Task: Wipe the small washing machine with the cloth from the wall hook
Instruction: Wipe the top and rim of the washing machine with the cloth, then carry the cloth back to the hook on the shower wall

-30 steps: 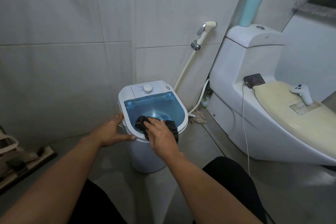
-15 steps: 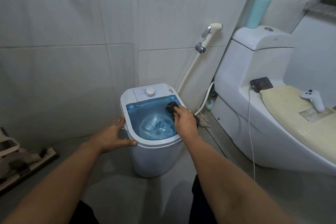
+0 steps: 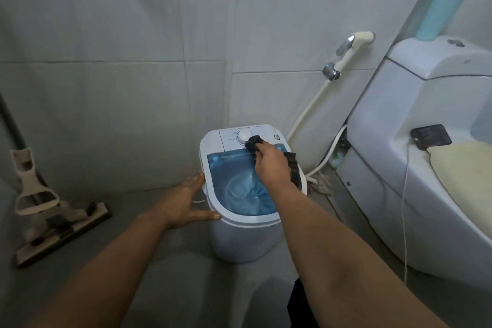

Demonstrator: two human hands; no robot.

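The small white washing machine (image 3: 247, 239) stands on the floor against the tiled wall, with a see-through blue lid and a white dial (image 3: 244, 137) on its back panel. My right hand (image 3: 271, 165) grips a dark cloth (image 3: 294, 168). One end of the cloth presses on the panel right beside the dial, and the rest hangs over the lid's right edge. My left hand (image 3: 186, 200) lies flat and open against the machine's left rim, fingers spread, thumb along the front edge.
A white toilet (image 3: 415, 168) stands close on the right, with a dark phone (image 3: 430, 136) and its cable on it. A bidet sprayer (image 3: 348, 53) and hose hang on the wall behind the machine. A floor wiper (image 3: 53, 224) leans at the left wall.
My right hand has carried the cloth from the lid's front edge along the right side to the back panel by the dial. My left hand has stayed on the left rim.
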